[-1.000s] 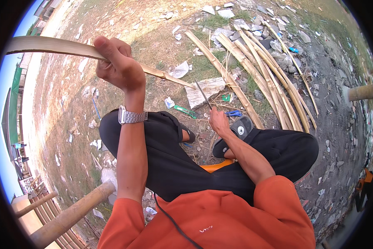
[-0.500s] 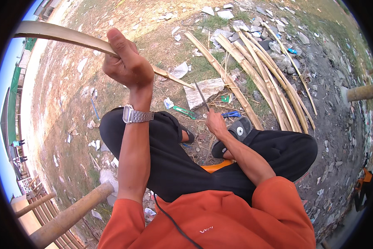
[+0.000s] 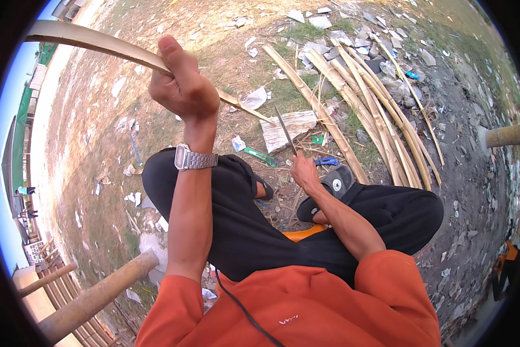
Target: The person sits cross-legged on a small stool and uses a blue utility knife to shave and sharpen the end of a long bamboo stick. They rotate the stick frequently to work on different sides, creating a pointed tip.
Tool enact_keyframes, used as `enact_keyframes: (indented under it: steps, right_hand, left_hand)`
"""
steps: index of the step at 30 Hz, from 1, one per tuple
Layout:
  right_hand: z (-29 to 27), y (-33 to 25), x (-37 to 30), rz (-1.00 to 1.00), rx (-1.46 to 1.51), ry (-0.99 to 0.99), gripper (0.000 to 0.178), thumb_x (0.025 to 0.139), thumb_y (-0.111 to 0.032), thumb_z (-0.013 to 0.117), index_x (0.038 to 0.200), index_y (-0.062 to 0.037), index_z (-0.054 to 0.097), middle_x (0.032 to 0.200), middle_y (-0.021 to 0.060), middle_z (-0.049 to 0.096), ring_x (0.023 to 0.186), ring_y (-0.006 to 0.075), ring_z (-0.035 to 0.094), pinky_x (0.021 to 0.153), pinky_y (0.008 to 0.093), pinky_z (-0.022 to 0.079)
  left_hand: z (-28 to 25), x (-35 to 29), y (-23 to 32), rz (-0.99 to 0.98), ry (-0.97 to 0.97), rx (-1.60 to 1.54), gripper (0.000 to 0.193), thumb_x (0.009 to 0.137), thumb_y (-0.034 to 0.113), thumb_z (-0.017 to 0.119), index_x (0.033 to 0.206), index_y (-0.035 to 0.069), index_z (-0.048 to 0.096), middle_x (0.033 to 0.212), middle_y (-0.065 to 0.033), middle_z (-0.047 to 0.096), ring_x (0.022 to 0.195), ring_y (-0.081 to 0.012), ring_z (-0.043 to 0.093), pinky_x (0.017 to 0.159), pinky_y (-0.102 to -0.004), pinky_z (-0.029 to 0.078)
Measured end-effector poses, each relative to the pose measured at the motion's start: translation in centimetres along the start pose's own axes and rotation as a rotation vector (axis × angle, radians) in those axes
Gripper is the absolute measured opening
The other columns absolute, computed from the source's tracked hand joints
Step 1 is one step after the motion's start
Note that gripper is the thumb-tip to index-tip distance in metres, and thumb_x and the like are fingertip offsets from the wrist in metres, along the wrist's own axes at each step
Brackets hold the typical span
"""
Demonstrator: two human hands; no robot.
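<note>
Fingers (image 3: pixel 160 88) of the bare left hand (image 3: pixel 187 95) are curled closed around a long, flat, pale bamboo strip (image 3: pixel 104 47), the thumb lying up against its face. The strip's long axis slants down from upper left to lower right: its broad end points past the left side of the view, and its narrow end points at a rough, whitish wooden block (image 3: pixel 286 134) on the ground (image 3: pixel 106 191). It passes through the fist, the longer-looking part left of the fingers, and its thin tip stops at the block's upper left corner; whether it touches the wood I cannot tell. A silver metal wristwatch (image 3: pixel 196 159) sits on the left wrist.

Rightward, a small white-and-blue wrapper (image 3: pixel 238 143) and a green plastic utility knife (image 3: pixel 260 157) lie off the block's lower left corner. A slim, dark-bladed knife (image 3: pixel 286 132) crosses above the block, its point aimed up and slightly left beyond the upper edge, just beside the strip's tip. The bare right hand (image 3: pixel 304 172) is closed on its handle, below the block's lower edge. Beside this hand lies a blue utility knife (image 3: pixel 327 161). One split bamboo length (image 3: pixel 315 107) runs just past the block's right edge; farther right, more long, tan bamboo lengths (image 3: pixel 381 124) lie side by side.
</note>
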State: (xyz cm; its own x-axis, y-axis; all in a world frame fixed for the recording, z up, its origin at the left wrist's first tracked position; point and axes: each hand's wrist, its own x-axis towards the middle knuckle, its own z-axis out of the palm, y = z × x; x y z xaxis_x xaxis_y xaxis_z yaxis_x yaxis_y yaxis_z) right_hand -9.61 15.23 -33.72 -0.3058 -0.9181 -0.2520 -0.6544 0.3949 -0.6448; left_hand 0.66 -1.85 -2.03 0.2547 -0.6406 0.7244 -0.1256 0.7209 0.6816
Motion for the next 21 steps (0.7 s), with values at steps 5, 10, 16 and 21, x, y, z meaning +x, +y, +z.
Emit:
enact_keyframes:
  steps: [5, 10, 16, 21]
  right_hand:
    - [-1.2, -4.4, -0.3, -0.052, 0.11, 0.099, 0.017, 0.093, -0.018, 0.041, 0.096, -0.0009, 0.041, 0.064, 0.03, 0.056, 0.062, 0.0495, 0.056, 0.056, 0.056, 0.044]
    - [2.5, 1.0, -2.4, 0.072, -0.081, -0.153, 0.023, 0.091, -0.02, 0.04, 0.101, 0.0001, 0.042, 0.075, 0.0341, 0.057, 0.074, 0.0507, 0.058, 0.068, 0.0575, 0.045]
    - [1.3, 0.7, -1.2, 0.108, 0.027, -0.102, 0.028, 0.092, -0.027, 0.04, 0.096, -0.0004, 0.047, 0.077, 0.0342, 0.058, 0.075, 0.0516, 0.057, 0.07, 0.056, 0.045]
    - [-0.3, -1.3, -1.3, 0.06, 0.085, 0.047, 0.027, 0.093, -0.026, 0.039, 0.093, -0.0006, 0.048, 0.068, 0.032, 0.056, 0.069, 0.0504, 0.056, 0.063, 0.0563, 0.044]
  left_hand:
    - [0.1, 0.0, -0.5, 0.038, 0.011, 0.009, 0.049, 0.097, 0.03, 0.044, 0.054, 0.008, 0.039, 0.043, 0.0045, 0.03, 0.039, -0.0037, 0.026, 0.039, -0.0253, 0.015]
    - [-0.6, 0.3, 0.0, -0.013, -0.025, 0.155, 0.052, 0.097, 0.035, 0.038, 0.053, 0.007, 0.038, 0.043, 0.0021, 0.032, 0.039, -0.0063, 0.029, 0.04, -0.0263, 0.018]
    - [-1.2, 0.3, -0.3, -0.036, -0.098, 0.256, 0.061, 0.095, 0.051, 0.017, 0.058, 0.007, 0.039, 0.049, -0.0031, 0.034, 0.045, -0.0154, 0.037, 0.046, -0.029, 0.028]
    - [-1.4, 0.1, 0.3, -0.024, -0.147, 0.244, 0.053, 0.097, 0.046, 0.032, 0.064, 0.006, 0.04, 0.057, 0.0001, 0.035, 0.054, -0.0092, 0.036, 0.048, -0.0248, 0.028]
